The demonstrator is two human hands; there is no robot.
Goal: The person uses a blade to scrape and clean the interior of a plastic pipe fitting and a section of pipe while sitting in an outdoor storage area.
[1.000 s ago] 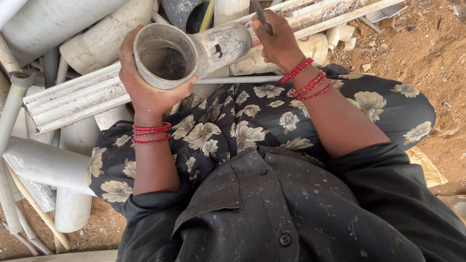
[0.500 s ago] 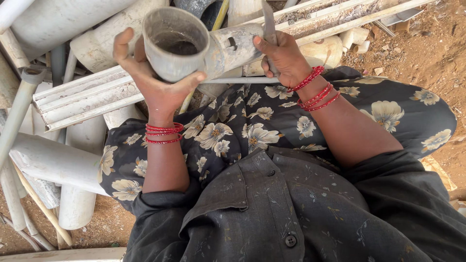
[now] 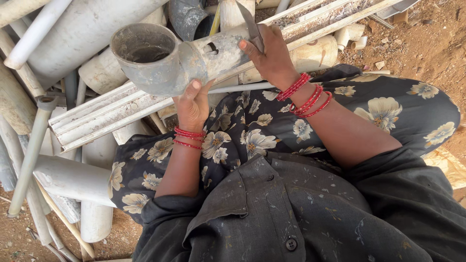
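Left hand grips the grey pipe fitting from beneath to steady it, while the right hand, fingers clenched, presses a blade against it.

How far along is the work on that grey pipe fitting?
Hard to say what is done: the grey pipe fitting looks dusty all over, and no cleaned or cut part shows. In hand: the left hand grips it from below, while the right hand presses a blade against its narrow end. Left: white pipes lie piled beside the lap.
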